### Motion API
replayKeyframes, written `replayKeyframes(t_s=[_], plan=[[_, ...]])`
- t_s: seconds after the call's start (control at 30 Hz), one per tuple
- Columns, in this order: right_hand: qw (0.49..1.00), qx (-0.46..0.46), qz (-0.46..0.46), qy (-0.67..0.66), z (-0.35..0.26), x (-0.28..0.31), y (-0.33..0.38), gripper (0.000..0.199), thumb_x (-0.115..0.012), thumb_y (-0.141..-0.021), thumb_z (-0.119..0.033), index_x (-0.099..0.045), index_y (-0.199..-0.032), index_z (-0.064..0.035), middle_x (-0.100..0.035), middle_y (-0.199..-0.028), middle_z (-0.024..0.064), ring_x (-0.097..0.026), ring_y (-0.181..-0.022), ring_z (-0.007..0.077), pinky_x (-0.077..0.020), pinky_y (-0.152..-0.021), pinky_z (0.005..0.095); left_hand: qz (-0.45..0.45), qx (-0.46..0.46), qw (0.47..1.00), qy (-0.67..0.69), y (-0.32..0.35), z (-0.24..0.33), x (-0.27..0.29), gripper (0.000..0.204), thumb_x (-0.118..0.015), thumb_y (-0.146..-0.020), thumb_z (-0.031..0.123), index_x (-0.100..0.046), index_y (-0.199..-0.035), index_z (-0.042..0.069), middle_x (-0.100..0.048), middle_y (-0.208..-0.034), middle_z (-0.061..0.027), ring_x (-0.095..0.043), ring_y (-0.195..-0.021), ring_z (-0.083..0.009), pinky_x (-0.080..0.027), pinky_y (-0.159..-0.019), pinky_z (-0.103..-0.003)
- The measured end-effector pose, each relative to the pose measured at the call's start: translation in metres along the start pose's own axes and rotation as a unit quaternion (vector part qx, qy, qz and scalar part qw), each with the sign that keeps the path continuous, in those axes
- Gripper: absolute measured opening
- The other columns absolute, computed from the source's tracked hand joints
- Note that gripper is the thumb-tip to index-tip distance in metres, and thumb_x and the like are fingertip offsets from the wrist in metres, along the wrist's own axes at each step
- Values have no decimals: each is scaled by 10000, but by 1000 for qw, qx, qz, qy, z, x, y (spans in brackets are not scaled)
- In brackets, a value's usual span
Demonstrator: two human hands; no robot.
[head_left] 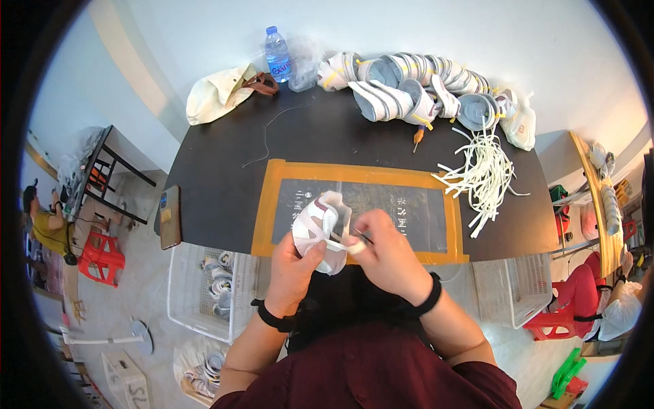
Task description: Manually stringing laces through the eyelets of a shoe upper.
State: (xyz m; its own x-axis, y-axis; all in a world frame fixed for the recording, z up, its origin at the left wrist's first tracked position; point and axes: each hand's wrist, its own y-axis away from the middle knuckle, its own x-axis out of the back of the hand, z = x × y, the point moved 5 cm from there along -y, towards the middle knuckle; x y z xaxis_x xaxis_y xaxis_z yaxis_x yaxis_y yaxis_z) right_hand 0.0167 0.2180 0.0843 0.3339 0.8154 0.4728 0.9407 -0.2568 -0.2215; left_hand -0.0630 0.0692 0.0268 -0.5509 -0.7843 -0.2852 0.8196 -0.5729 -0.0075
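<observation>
My left hand (pixel 294 267) is closed round the lower left side of a white and grey shoe upper (pixel 319 232) with mauve patches, held at the table's front edge. My right hand (pixel 390 258) is pinched at the opening of the upper. Between its fingers shows a thin dark tool (pixel 365 238), too small to name for certain. A whitish piece (pixel 354 248) sits at my right fingertips; whether it is a strip end or a finger cover, I cannot tell. Behind the hands, a dark work sheet (pixel 422 204) is bordered with orange-brown tape.
Rows of nested shoe uppers (pixel 381 101) line the table's back, beside white strips (pixel 480 170) and an orange-handled tool (pixel 418 138). A bottle (pixel 278 54), cloth bag (pixel 218 95) and phone (pixel 170 217) lie leftward. Crates (pixel 199 290) stand below; a seated person (pixel 579 293) is at right.
</observation>
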Motion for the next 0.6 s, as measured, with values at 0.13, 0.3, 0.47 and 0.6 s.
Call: replayKeyframes(t_s=[0.13, 0.3, 0.47, 0.6], plan=[[999, -15, 6, -43, -12, 17, 23, 156, -549, -924, -118, -478, -1013, -11, -549, -945, 200, -591, -885, 388, -483, -770, 415, 63, -20, 995, 68, -4, -11, 7, 319, -646, -912, 57, -559, -1213, 2, -641, -1108, -51, -604, -1008, -114, -484, -883, -279], [995, 80, 15, -60, -15, -5, 14, 66, -535, -938, -30, -540, -1003, -29, -565, -860, 84, -576, -801, 214, -471, -747, 321, 52, -44, 992, 104, -9, -10, -2, 326, -638, -926, 69, -537, -1228, 3, -627, -1131, -55, -594, -1027, -114, -474, -908, -286], [998, -26, -12, -63, 16, -25, 9, 123, -565, -934, -49, -622, -1034, -5, -642, -869, 86, -627, -758, 145, -499, -694, 286, 66, -99, 993, -20, -7, -16, 2, 324, -609, -932, 48, -517, -1238, -4, -605, -1166, -59, -583, -1039, -112, -476, -904, -284], [995, -51, -11, -91, 20, -30, 8, 132, -565, -937, -63, -638, -1026, 2, -654, -865, 77, -628, -740, 130, -507, -692, 278, 56, -110, 992, -23, -6, -17, 2, 325, -598, -933, 39, -512, -1243, -5, -601, -1169, -54, -580, -1041, -112, -475, -902, -282]])
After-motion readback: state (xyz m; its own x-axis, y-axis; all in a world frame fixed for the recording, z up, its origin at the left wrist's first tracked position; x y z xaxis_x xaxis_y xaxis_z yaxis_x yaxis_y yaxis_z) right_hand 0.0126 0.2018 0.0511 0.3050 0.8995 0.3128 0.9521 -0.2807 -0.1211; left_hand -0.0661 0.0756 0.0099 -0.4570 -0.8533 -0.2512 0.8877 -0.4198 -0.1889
